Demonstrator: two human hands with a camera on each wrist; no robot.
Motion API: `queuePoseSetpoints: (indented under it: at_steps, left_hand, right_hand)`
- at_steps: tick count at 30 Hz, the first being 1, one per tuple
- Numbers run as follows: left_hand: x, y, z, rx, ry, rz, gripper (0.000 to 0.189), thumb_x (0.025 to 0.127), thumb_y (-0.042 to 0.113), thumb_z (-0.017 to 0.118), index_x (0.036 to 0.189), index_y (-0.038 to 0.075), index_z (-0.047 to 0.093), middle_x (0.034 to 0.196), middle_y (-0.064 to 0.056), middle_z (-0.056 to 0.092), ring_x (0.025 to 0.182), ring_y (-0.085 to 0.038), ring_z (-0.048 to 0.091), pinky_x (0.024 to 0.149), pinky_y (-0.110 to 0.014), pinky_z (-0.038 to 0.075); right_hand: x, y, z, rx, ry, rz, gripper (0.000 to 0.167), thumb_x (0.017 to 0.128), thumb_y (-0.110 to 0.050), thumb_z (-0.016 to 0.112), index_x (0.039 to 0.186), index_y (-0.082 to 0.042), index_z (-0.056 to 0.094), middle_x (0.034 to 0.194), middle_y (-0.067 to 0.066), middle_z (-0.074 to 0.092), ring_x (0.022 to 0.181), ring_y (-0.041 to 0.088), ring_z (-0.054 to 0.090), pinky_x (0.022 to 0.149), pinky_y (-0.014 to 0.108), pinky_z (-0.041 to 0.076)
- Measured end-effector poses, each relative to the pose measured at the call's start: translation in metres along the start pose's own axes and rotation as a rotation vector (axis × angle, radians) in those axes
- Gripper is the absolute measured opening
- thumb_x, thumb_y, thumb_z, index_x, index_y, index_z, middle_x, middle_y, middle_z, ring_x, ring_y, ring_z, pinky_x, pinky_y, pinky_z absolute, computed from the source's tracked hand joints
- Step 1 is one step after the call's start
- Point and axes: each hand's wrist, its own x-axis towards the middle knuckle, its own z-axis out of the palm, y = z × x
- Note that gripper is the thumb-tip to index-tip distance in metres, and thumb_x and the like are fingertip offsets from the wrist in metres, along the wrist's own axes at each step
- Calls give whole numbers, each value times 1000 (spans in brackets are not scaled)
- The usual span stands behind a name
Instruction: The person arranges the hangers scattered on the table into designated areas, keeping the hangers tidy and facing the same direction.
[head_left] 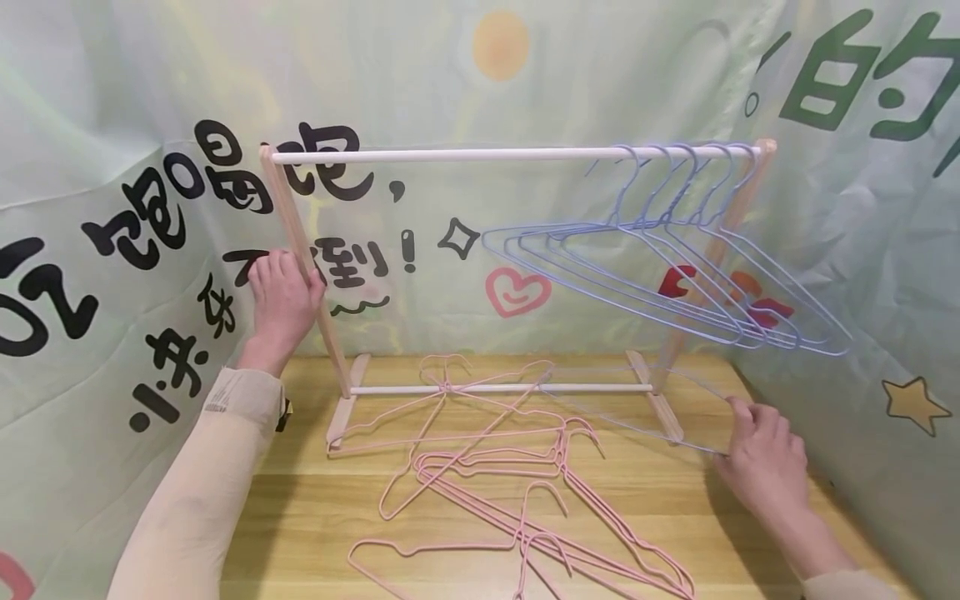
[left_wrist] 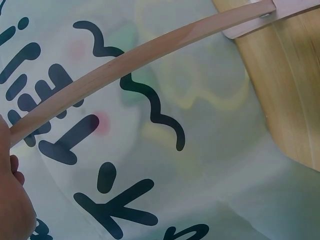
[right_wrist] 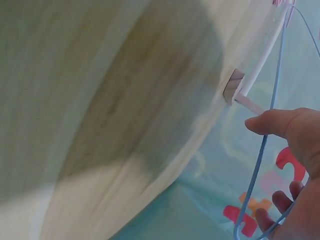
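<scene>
A wooden rack with a white top rod [head_left: 450, 156] stands on the table. My left hand [head_left: 285, 292] grips its left wooden post [head_left: 327, 337] around mid-height; in the left wrist view the post [left_wrist: 135, 60] slants away from the fingers. Low at the right, my right hand [head_left: 765, 454] holds a blue wire hanger [head_left: 701, 447] by one end, its thin frame reaching left toward the rack's lower bar. The right wrist view shows the thumb over the hanger's wire [right_wrist: 258, 165] and the other fingers curled at its lower side. Several blue hangers [head_left: 637, 227] hang at the rod's right end.
Several pink wire hangers [head_left: 480, 492] lie overlapping on the wooden table [head_left: 300, 508], in front of the rack and across its lower white bar [head_left: 600, 388]. A printed cloth backdrop [head_left: 420, 75] surrounds the table behind and at both sides.
</scene>
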Motion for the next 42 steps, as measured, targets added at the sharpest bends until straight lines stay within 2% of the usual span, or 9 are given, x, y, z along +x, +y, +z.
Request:
queuePoseSetpoints:
  at_steps: [6,12,14,20,23,27,31,38,42]
  left_hand:
    - [0,0,1,-7,-3,-6,28,100,17,56,101,-8,45,101,-27,44,98,-46,35,98,-58,26]
    - [0,0,1,-10,8,5,27,100,16,56,101,-8,44,100,-27,43,98,-47,35,97,-58,26]
    - [0,0,2,-11,9,2,27,100,16,56,101,-8,44,100,-27,44,98,-47,35,98,-58,26]
    - [-1,-1,4,-15,8,5,28,100,17,56,101,-8,45,100,-27,44,98,-47,35,97,-58,26]
    - [-2,-1,4,-4,16,16,29,100,18,55,101,-9,45,100,-28,44,97,-48,35,96,-59,26]
    - [-1,0,2,1,23,17,30,100,19,55,101,-9,44,101,-29,43,97,-48,35,96,-59,27]
    - [-1,1,1,-18,16,11,28,100,17,56,101,-9,44,100,-28,43,98,-48,35,97,-58,27]
    - [-2,1,1,-8,17,18,29,100,19,55,101,-8,45,100,-28,43,97,-48,35,96,-58,27]
    - [-2,0,0,-6,31,22,29,100,19,55,101,-8,45,100,-28,44,96,-48,35,95,-58,27]
  right_hand:
    - [1,-9,-2,-57,15,-77,98,58,-3,86,139,-4,32,117,37,45,92,57,49,68,66,40]
    - [1,-14,0,-107,174,-215,85,59,1,76,136,-5,40,112,35,48,85,52,50,66,63,42]
    - [1,-14,1,-108,200,-235,81,60,1,73,135,-6,41,110,34,49,83,51,50,64,62,42]
    - [-3,-16,3,-96,135,-171,94,55,-1,88,136,-5,40,111,35,49,83,51,52,62,59,42]
    - [-5,-17,4,-88,117,-190,98,51,-2,92,134,-4,39,107,35,50,83,52,53,65,59,44]
    - [-4,-17,8,-85,148,-267,94,51,-4,89,130,-4,38,100,33,51,80,49,53,66,56,44]
    - [0,-17,8,-82,207,-325,92,51,-6,87,130,-5,39,97,32,52,75,47,52,60,52,42]
    - [9,-23,-10,-81,221,-281,103,52,-6,94,138,-8,38,105,33,53,78,51,54,59,56,42]
    - [16,-27,-24,-61,251,-250,100,51,-4,95,136,-7,42,106,33,52,78,53,53,58,58,40]
